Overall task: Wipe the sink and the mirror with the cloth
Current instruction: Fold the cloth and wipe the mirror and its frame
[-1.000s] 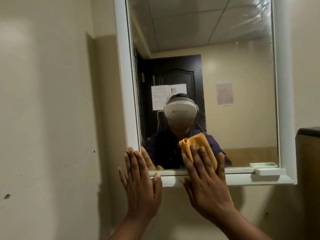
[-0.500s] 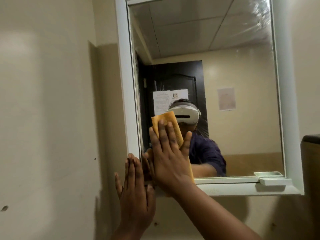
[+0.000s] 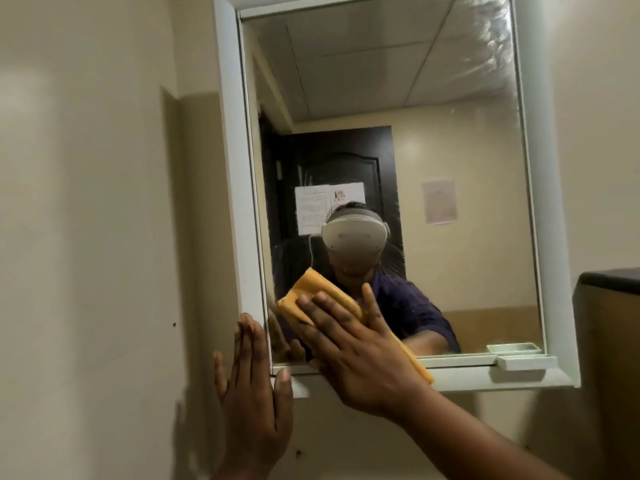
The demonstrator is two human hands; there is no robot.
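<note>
The right hand lies flat with fingers straight and spread, pressing the yellow cloth against the lower left corner of the mirror; it clasps nothing, the palm only pinning the cloth to the glass; the cloth sticks out past the fingertips toward 11 o'clock and trails from under the heel of the hand toward 4 o'clock, over the white shelf below the glass. The left hand is released, fingers straight and together, resting flat on the beige wall with its fingertips on the bottom corner of the white frame. From the cloth, bare glass stretches toward 12 and 3 o'clock; a small soap dish sits at the shelf's right end.
</note>
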